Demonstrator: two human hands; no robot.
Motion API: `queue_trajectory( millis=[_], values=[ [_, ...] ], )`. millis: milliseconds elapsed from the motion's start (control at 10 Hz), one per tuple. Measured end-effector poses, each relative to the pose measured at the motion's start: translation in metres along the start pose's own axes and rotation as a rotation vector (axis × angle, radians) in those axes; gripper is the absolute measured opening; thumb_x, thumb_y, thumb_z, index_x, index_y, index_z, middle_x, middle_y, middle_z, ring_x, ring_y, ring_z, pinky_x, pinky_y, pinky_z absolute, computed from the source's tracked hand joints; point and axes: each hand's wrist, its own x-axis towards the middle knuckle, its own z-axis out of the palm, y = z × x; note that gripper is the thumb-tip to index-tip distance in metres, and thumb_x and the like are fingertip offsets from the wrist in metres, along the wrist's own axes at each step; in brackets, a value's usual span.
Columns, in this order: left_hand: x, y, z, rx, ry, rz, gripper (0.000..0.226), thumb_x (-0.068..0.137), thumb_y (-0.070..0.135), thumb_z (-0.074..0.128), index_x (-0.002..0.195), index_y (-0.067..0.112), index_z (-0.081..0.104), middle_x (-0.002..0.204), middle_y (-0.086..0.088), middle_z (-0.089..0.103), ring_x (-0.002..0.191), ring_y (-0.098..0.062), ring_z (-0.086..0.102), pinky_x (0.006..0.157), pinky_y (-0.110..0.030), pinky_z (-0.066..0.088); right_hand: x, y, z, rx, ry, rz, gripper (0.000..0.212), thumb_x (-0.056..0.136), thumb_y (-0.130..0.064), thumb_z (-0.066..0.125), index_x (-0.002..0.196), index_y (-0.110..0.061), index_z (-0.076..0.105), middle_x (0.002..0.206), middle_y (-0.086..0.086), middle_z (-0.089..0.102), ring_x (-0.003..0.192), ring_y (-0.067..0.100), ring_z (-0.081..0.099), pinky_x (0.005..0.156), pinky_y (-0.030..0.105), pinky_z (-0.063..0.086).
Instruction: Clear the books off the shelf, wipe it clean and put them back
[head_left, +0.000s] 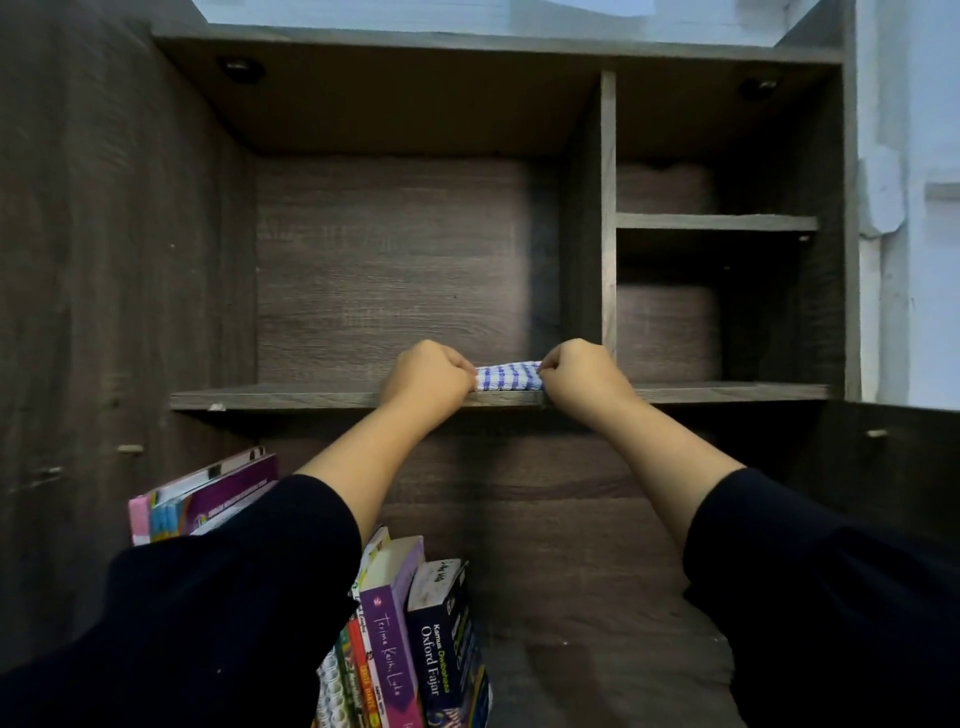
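Shelf (322, 399) bare, books (415, 639) stacked below; checked cloth (508, 376) on its front edge, pinched at either end by left hand (426, 375) and right hand (577, 375). Best kept flat, dragged along the board into back corners

One head-worn camera – facing forward and slightly upward, close to a dark wooden wall shelf (332, 399) – its bare board crossing mid-frame.
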Motion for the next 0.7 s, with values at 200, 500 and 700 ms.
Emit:
queue_trajectory(
  millis=[200,500,700],
  values=[
    [-0.005,-0.006,-0.004,-0.047,-0.067,0.038,0.020,0.088,0.024,0.065,0.106,0.023,0.073,0.111,0.001,0.069,0.097,-0.013,0.059,0.086,-0.028,0.046,-0.006,0.007,0.005,-0.006,0.008,-0.060,0.030,0.098,-0.020,0.044,0.120,-0.010,0.062,0.115,0.011,0.065,0.104,0.025,0.059,0.084,0.033,0.048],
    [-0.028,-0.014,-0.023,-0.024,-0.200,0.114,0.045,0.092,0.016,0.059,0.136,0.022,0.051,0.135,-0.003,0.055,0.118,-0.019,0.053,0.090,-0.026,0.041,-0.031,0.015,0.000,-0.134,-0.066,-0.219,0.044,0.098,-0.031,0.045,0.140,-0.018,0.042,0.144,0.005,0.044,0.132,0.023,0.043,0.107,0.035,0.036],
    [-0.071,-0.025,-0.035,-0.133,-0.053,0.098,0.048,0.091,0.015,0.060,0.137,0.025,0.050,0.139,-0.002,0.051,0.102,-0.009,0.055,0.084,-0.024,0.042,-0.081,0.032,-0.005,-0.108,0.010,-0.290,0.051,0.096,-0.033,0.048,0.145,-0.024,0.036,0.155,-0.003,0.029,0.143,0.013,0.026,0.115,0.029,0.024]
  ],
)
